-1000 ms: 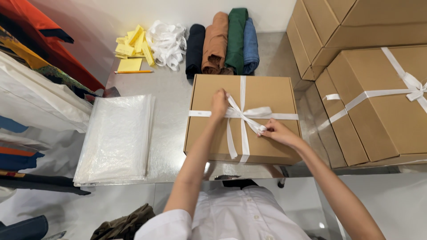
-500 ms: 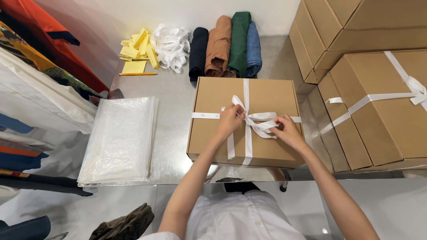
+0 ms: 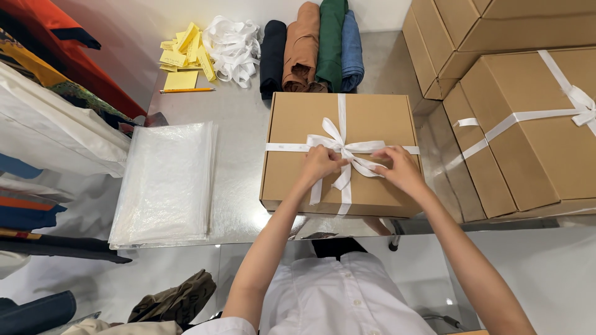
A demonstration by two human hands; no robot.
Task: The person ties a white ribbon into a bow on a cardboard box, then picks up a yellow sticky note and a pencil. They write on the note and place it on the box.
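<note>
Pinching the white ribbon bow point(image 3: 345, 149) from both sides: left hand point(image 3: 320, 162) and right hand point(image 3: 397, 167), fingers curled on its loops. Bow sits atop brown box point(image 3: 304, 121), centred on metal table point(image 3: 239, 111), plastic bags point(image 3: 164, 183) just left.
</note>
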